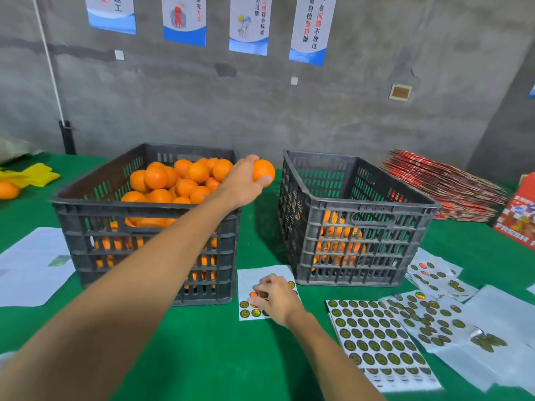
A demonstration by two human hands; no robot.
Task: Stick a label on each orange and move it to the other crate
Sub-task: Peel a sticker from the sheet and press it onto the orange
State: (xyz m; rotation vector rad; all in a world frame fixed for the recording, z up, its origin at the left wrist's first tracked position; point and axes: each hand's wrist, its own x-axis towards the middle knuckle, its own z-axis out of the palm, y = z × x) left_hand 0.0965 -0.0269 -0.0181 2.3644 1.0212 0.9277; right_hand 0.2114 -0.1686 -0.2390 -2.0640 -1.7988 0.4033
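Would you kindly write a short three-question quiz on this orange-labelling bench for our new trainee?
1. True or false: the left hand grips an orange.
2. Which crate is fuller, the left crate or the right crate?
3. What lies under the right hand?

Key
1. True.
2. The left crate.
3. A small label sheet on the green table.

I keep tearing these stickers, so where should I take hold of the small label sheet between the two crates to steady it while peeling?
Press the small label sheet flat at its bare far edge, coming straight down from above. It lies flat on the green table, and the right hand already covers its near stickers, so probably only that empty margin is free.
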